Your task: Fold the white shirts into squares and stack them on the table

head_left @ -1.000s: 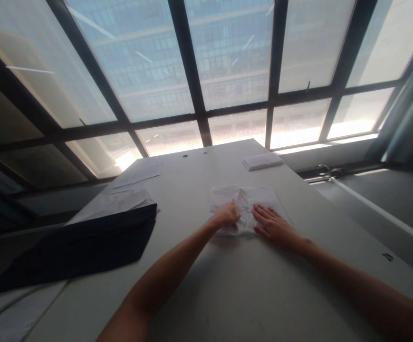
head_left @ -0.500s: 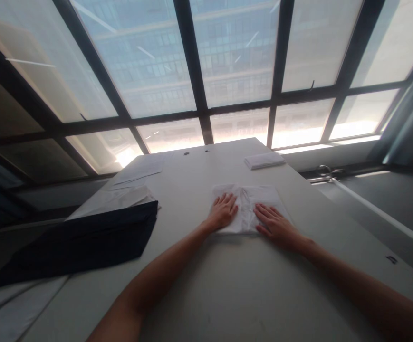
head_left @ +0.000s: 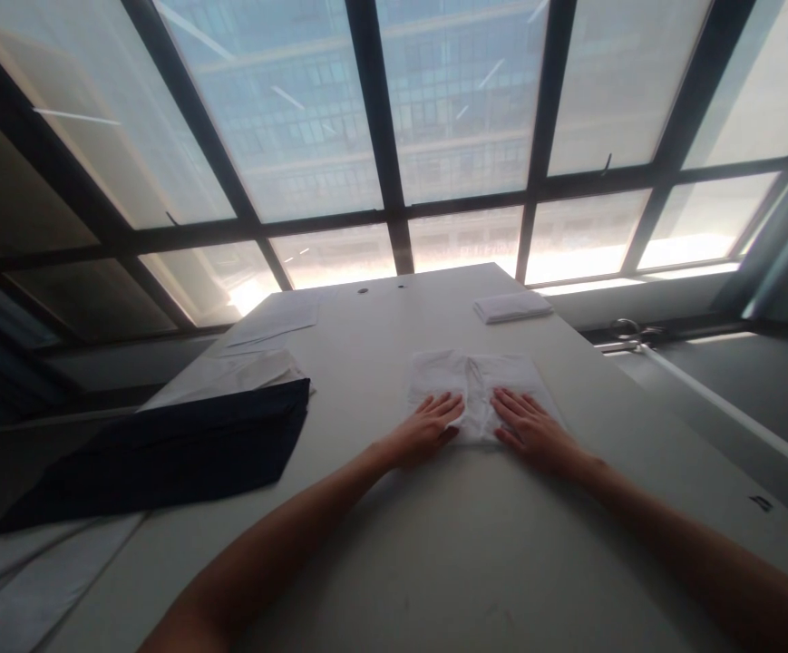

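A white garment, folded into a flat rectangle (head_left: 438,367), lies on the white table (head_left: 366,562) in front of me. A creased seam or opening runs down its middle. My left hand (head_left: 431,426) rests palm down on its near left part, fingers stretched out. On the near right part my right hand (head_left: 530,428) lies flat, its fingers pointing away from me. Neither hand grips the cloth. My palms cover the garment's near corners.
Dark navy cloth (head_left: 176,458) lies at the left over white fabric (head_left: 46,580). Paper sheets (head_left: 277,317) are at the far left. A second folded white cloth (head_left: 512,307) sits at the far right. Beyond the table's right edge runs a white rail (head_left: 726,404). Large windows stand behind.
My left hand has slid toward me, down to the garment's near edge. My right hand stays in about the same place on the cloth. The whole view has shifted slightly.
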Tool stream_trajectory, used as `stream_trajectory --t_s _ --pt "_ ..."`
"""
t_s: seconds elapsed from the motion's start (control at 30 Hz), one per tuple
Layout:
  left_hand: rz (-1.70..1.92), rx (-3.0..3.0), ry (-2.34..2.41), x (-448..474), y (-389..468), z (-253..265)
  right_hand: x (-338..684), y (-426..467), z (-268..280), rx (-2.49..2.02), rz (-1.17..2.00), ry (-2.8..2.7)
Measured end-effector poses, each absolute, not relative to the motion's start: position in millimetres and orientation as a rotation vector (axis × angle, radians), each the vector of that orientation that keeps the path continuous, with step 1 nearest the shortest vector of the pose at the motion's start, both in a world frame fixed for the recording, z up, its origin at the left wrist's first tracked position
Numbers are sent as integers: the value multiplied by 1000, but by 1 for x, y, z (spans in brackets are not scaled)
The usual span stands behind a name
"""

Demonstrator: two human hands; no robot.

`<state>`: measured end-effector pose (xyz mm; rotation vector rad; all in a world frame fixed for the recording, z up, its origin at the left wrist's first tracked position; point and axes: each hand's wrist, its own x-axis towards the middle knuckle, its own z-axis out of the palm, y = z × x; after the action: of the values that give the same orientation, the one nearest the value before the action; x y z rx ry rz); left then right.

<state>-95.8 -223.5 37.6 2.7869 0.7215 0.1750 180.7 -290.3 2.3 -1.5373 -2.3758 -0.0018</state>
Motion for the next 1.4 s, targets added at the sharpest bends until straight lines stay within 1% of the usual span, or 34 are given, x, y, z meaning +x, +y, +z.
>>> stream_trajectory --t_s 0.1,0.23,0.33,0.4,0.5,0.63,0.7,0.77,0.93,1.07,1.2,1.3,1.4 --pt "197 2781 778 -87 -228 34 180 -290 2 -1540 -16 -2376" --pt "138 2825 816 -82 -233 30 180 -291 1 -1538 -30 -2371" --pt "56 2724 713 -85 -222 40 181 -290 0 -1540 -32 -2373" --pt "142 2657 716 -87 -204 51 181 -290 0 -1534 -25 -2377" --pt "358 2689 972 -85 -166 58 180 -289 0 -1528 -14 -2370" --pt "171 2728 1298 -77 -127 41 181 -291 1 -1545 -9 -2372" --pt "125 2754 1342 -75 -120 28 182 -293 2 -1546 2 -2371" --pt "154 2795 1352 -75 -118 19 180 -293 7 -1540 17 -2346" --pt "181 2850 1340 -75 -120 11 132 -283 40 -1412 38 -2257" --pt "143 2864 1348 -76 -117 12 62 -271 60 -1200 203 -2379" --pt "79 2814 1254 -83 -107 15 26 -274 42 -1176 209 -2462" --pt "29 2749 1156 -88 -97 18 26 -281 22 -1170 238 -2513" --pt "39 2718 1183 -88 -85 18 32 -286 16 -1170 305 -2565"
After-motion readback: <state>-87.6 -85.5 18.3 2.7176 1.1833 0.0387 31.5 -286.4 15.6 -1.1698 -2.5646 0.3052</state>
